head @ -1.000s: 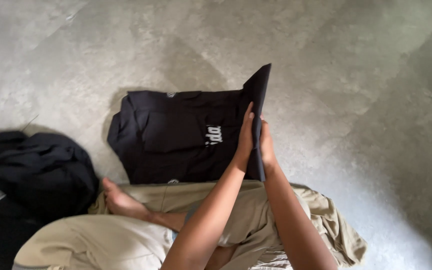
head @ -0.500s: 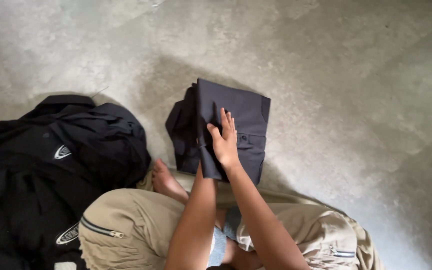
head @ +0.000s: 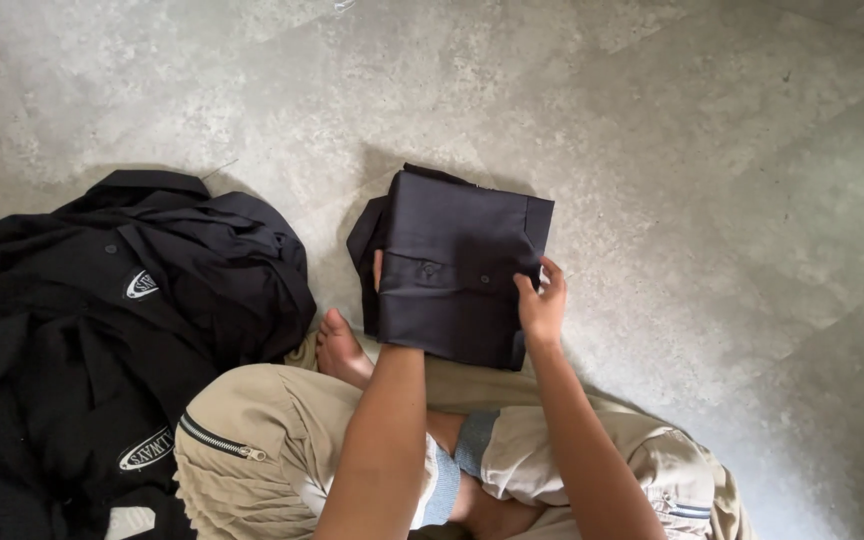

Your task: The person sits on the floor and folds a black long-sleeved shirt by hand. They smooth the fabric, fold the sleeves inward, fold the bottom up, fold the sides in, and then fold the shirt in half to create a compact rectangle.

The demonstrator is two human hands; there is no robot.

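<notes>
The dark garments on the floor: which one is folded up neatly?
The folded dark shirt between the person's left hand and right hand, a flat rectangle. The black clothes at the left lie crumpled in a loose pile.

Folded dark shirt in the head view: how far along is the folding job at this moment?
Done: the folded dark shirt is already a compact rectangle. In hand: the left hand is tucked under its left side and the right hand has a grip on its right edge. Left: the heap of dark clothes on the floor lies unfolded.
</notes>
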